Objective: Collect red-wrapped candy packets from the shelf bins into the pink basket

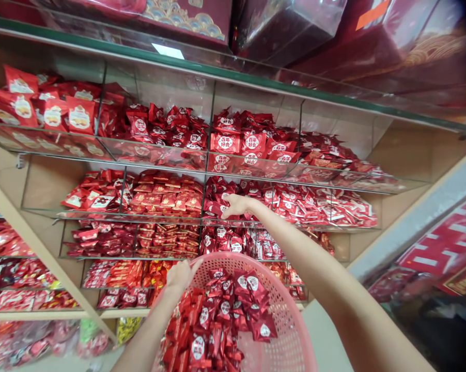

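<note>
My left hand grips the near-left rim of a pink plastic basket, its thumb stretched along the edge. Inside lie small packets: dark red ones with white oval labels and a column of brighter red ones along the left. My right hand reaches over the basket to a shelf compartment of dark red packets. Its thumb and forefinger are apart at the packets; no packet is plainly held between them.
Glass shelves with upright dividers carry many red packets in compartments. Large dark red boxes sit on the top shelf. A slanted wooden post stands at left. Bagged goods lie low at left, red packages at right.
</note>
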A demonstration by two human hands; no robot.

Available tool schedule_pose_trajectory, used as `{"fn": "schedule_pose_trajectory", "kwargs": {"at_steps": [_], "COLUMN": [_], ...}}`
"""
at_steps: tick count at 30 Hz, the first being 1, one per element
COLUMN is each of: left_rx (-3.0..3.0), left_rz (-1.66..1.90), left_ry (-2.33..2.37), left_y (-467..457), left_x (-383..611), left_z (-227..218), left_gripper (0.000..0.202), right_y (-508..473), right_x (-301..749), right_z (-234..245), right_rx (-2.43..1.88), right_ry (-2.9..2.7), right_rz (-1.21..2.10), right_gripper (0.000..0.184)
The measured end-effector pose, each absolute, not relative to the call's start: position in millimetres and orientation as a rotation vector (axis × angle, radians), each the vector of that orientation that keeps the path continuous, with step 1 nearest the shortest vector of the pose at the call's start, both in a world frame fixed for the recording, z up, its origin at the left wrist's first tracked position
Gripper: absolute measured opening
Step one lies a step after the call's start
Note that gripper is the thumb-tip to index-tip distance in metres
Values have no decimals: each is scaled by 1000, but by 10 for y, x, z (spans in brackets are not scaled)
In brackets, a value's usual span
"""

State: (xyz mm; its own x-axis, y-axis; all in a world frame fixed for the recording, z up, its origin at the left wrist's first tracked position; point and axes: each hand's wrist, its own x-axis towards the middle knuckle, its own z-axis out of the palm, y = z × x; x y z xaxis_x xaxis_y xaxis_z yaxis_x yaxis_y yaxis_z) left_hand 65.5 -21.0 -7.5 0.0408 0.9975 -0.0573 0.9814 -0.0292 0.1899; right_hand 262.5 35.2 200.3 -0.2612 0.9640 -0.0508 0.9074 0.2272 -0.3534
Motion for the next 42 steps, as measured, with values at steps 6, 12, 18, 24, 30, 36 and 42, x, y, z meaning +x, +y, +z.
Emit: {"fn": "schedule_pose_trajectory", "kwargs": {"at_steps": [6, 12, 18, 24, 30, 36, 42], "left_rx": [2129, 2160, 2141, 2145, 2136, 2138, 2146], "left_rz": [113, 116, 116, 86, 55, 75, 67], "left_ry": [2061, 2048, 2053, 2066, 2059, 2058, 2049], "left_y": [-197, -178, -169, -167, -180, -180, -191], "left_x": [652, 653, 667, 678, 690, 687, 689], "left_z": [-79, -99, -101, -108, -70, -70, -50], "left_gripper": [76, 77, 80, 80, 77, 80, 83], "right_y": [170, -543, -1419, -1832, -1828, -1993, -2093], "right_x": [2805, 2964, 3040, 3136, 3064, 2965, 2985], "right_z": [2066, 2087, 1313, 547, 440, 347, 294], "right_rx": [-1577, -1225, -1342, -1702, -1790, -1743, -1857], "right_ry": [-2142, -2024, -2098, -2306, -2390, -2568, -2542], "right_rz": [429, 678, 1219, 1244, 835, 979, 838], "right_gripper": [43, 24, 20, 27, 33, 40, 38]}}
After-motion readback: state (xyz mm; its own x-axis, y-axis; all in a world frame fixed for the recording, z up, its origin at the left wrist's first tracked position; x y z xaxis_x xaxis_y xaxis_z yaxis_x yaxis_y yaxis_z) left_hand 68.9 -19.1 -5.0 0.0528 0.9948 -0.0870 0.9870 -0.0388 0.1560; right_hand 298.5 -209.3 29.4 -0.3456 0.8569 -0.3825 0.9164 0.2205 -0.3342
